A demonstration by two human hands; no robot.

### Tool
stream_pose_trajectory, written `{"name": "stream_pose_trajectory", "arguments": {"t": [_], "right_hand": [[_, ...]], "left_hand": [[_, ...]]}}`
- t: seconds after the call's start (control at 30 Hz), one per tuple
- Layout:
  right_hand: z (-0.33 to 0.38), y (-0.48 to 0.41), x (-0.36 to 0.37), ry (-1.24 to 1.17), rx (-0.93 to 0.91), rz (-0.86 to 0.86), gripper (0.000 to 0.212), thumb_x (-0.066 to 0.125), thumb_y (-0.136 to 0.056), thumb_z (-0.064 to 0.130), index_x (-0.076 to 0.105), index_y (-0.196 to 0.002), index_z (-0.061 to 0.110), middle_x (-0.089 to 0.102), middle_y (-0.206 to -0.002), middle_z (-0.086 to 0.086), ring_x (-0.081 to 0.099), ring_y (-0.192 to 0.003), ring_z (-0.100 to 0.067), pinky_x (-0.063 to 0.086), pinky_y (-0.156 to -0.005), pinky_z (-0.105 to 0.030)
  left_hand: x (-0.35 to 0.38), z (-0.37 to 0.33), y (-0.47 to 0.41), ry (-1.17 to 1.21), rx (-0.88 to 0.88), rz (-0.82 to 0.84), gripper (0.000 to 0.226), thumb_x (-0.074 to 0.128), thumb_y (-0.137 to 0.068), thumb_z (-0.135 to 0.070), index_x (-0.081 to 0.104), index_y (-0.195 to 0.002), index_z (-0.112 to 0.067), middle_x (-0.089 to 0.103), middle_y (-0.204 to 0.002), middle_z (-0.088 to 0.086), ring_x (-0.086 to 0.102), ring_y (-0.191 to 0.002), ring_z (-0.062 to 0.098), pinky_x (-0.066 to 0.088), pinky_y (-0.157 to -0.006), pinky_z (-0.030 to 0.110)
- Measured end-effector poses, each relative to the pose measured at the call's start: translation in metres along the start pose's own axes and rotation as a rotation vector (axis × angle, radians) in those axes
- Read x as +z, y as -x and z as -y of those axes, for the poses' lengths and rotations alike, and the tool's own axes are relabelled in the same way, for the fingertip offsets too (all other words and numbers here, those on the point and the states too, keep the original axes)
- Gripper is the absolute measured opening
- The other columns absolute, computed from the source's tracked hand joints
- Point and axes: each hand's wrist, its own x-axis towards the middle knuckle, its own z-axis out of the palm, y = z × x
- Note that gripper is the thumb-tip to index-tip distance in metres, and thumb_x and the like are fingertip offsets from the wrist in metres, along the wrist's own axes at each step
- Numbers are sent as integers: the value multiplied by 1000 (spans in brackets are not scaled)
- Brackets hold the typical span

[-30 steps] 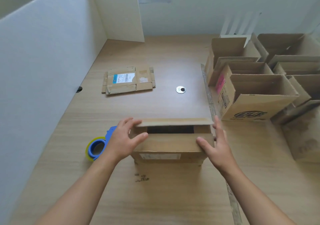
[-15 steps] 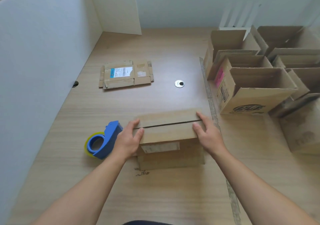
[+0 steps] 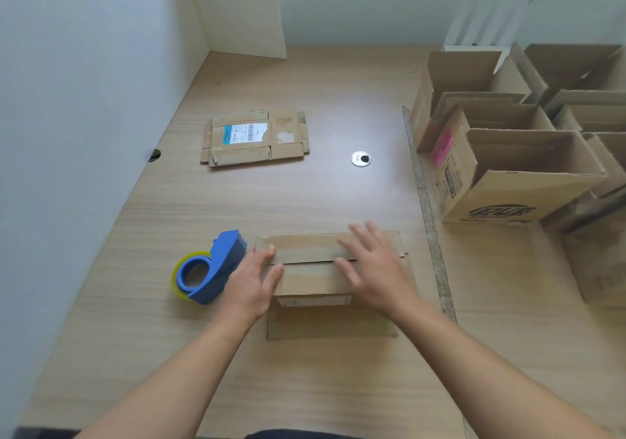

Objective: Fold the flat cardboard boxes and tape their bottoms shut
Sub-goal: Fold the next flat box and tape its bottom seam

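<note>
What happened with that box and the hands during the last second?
The two flaps of the box, apart a second ago, were pushed down and now meet in a seam. The right hand slid from the box's right end onto the top, fingers spread flat. The left hand stayed at the left end. The tape dispenser, flattened box and open boxes did not move.

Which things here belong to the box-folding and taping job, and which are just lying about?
Job: cardboard box under the left hand and right hand; blue tape dispenser; flattened box; open boxes at right.
Lying about: round metal disc; white slats at the back.
</note>
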Motion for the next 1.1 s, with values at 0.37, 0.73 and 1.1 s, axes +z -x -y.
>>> {"name": "stream_pose_trajectory", "arguments": {"t": [0.37,0.73,1.1], "right_hand": [[22,5,37,240,-53,-38,52,20,-98,57,46,-142,46,35,-158,9,25,-149,-21,9,-119,-45],[27,3,37,207,-33,-158,32,52,-93,52,66,-120,42,54,-142,6,44,-136,-24,21,-111,-43],[22,-6,28,30,18,-70,31,48,-93,59,63,-118,50,45,-142,20,29,-135,-11,19,-96,-33]], "left_hand": [[-45,45,-17,-28,-45,-133,48,54,-98,-31,44,-144,-23,56,-134,0,49,-124,20,38,-101,34],[-36,73,-45,-430,-261,80,77,46,-101,-35,-8,-155,-37,51,-94,10,54,-75,25,43,-64,37],[-77,50,-45,-359,-53,-39,82,58,-95,-37,4,-155,-45,54,-101,3,51,-94,24,43,-74,36]]}}
